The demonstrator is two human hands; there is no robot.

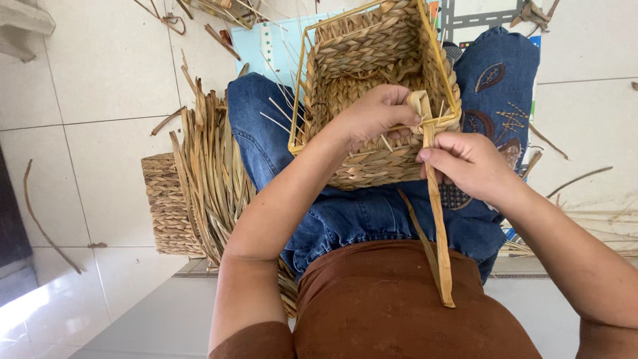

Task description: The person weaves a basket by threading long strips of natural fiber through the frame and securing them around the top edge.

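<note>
Basket: woven basket of braided straw-coloured fibre, rectangular, lying across your lap on the blue denim, its opening turned away from you.
Frame: yellow wire frame runs along the basket's rim and corners, bare on the left side.
Strip: flat dried leaf strip, tan, looped over the rim at the near right corner; its long free end hangs down over your lap onto your brown shirt.
Your left hand: left hand rests on the basket's near wall, fingers curled together and pressing the top of the strip against the rim.
Your right hand: right hand sits just beside the corner, thumb and fingers pinching the strip a little below the rim.
Loose ends: thin stiff fibres stick out of the weave near your left hand.
Bundle: sheaf of dried leaves lies on the floor at your left knee.
Second basket: smaller woven piece lies on its side beyond the bundle, touching it.
Floor: pale tiled floor with scattered fibre scraps.
Mat: light blue printed mat under your legs, partly hidden by the basket.
</note>
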